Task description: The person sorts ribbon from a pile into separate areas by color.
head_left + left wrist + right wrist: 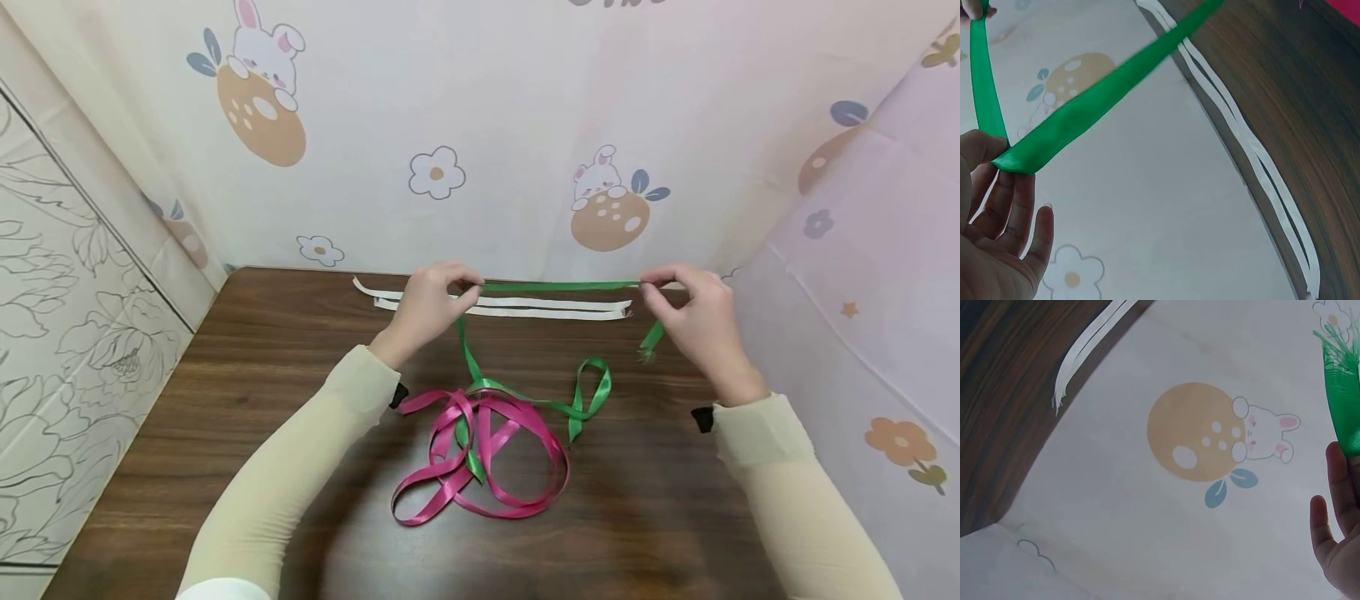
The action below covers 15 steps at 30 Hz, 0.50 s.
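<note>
A green ribbon is stretched taut between both hands at the back of the table. My left hand pinches it between thumb and index finger; from there the ribbon hangs down to the tabletop and ends in a loop. With thumb and forefinger my right hand pinches it near its frayed end, which dangles below. In the left wrist view the ribbon folds at the left fingertips. Two white ribbon strips lie side by side just below the taut span in the head view.
A pink ribbon lies in loose loops mid-table, with part of the green ribbon tangled through it. The brown wooden table meets a curtain with rabbit prints at its back edge.
</note>
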{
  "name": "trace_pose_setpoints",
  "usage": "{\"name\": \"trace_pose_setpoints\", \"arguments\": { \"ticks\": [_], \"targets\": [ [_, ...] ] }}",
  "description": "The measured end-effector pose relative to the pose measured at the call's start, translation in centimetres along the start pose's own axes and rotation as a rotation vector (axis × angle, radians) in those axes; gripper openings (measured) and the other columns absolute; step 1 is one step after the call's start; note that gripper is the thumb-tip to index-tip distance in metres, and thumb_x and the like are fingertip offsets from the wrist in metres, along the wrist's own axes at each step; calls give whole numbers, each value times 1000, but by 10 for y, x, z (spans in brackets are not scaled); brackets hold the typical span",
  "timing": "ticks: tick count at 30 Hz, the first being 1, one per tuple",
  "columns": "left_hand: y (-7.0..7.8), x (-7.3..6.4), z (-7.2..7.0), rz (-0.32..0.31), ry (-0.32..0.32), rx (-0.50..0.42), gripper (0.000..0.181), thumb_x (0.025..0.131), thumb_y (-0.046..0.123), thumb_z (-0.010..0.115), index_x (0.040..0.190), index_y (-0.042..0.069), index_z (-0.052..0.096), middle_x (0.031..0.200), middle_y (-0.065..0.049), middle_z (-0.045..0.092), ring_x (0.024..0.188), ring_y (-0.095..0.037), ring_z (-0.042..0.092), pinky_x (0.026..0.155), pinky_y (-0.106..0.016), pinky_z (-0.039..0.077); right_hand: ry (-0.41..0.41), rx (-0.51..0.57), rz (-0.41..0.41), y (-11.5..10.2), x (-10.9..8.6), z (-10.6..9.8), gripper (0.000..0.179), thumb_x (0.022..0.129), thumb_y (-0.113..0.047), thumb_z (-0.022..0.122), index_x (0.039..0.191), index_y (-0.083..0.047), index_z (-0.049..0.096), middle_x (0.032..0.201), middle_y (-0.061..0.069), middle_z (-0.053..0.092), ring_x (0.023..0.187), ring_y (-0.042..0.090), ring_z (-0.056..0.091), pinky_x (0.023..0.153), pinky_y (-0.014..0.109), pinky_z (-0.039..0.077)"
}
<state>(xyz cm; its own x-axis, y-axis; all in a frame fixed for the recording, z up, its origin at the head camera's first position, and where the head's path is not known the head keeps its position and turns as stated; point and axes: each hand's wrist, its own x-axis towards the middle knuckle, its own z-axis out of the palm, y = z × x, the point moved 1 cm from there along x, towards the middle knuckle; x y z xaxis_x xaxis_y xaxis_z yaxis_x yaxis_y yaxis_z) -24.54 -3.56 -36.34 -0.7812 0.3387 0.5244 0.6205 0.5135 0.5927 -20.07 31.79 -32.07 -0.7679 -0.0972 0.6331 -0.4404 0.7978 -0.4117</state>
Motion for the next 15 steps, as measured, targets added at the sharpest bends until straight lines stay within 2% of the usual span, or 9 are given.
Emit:
{"name": "trace_pose_setpoints", "arguments": {
  "ticks": [3, 5, 7, 9, 12, 15],
  "targets": [
    [-3, -1, -6, -13, 10, 2, 14, 96, 9, 70, 105, 5, 79, 105, -8, 78, 92, -21, 72, 82, -38, 59, 23, 13, 14, 6, 1, -2, 8, 90, -2, 70, 95, -2, 76, 90, -8, 74, 92, -26, 47, 93, 23, 35],
    [-4, -1, -10, -21, 19, 2, 14, 96, 9, 70, 105, 6, 79, 104, -7, 79, 92, -21, 71, 82, -37, 58, 35, 25, 29, 9, 1, -5, 7, 91, -2, 70, 95, -2, 76, 89, -25, 67, 91, -24, 49, 91, 16, 34],
    [-6, -2, -13, -26, 29, 4, 13, 96, 9, 70, 105, 7, 80, 103, -6, 79, 92, -20, 70, 82, -37, 57, 45, 35, 47, 11, 0, -7, 7, 91, -3, 70, 94, -2, 77, 90, -37, 57, 90, -23, 52, 88, 9, 36],
    [-8, -3, -17, -32, 39, 6, 13, 96, 9, 71, 105, 7, 80, 103, -6, 79, 92, -20, 70, 82, -36, 57, 47, 42, 65, 13, 0, -9, 7, 91, -3, 70, 94, -3, 77, 87, -30, 63, 90, -22, 54, 84, 3, 38],
    [-10, -5, -22, -43, 54, 11, 14, 96, 9, 71, 105, 7, 80, 103, -7, 79, 92, -20, 70, 83, -36, 58, 40, 36, 90, 17, -2, -10, 7, 92, -5, 70, 95, -3, 77, 88, -7, 72, 90, -21, 55, 77, 1, 40],
    [-13, -8, -28, -53, 68, 17, 13, 96, 9, 71, 105, 7, 80, 102, -8, 78, 91, -22, 71, 83, -38, 58, 31, 30, 115, 21, -3, -11, 8, 93, -7, 71, 96, -4, 77, 92, 9, 73, 90, -21, 55, 77, 1, 39]
  ]
}}
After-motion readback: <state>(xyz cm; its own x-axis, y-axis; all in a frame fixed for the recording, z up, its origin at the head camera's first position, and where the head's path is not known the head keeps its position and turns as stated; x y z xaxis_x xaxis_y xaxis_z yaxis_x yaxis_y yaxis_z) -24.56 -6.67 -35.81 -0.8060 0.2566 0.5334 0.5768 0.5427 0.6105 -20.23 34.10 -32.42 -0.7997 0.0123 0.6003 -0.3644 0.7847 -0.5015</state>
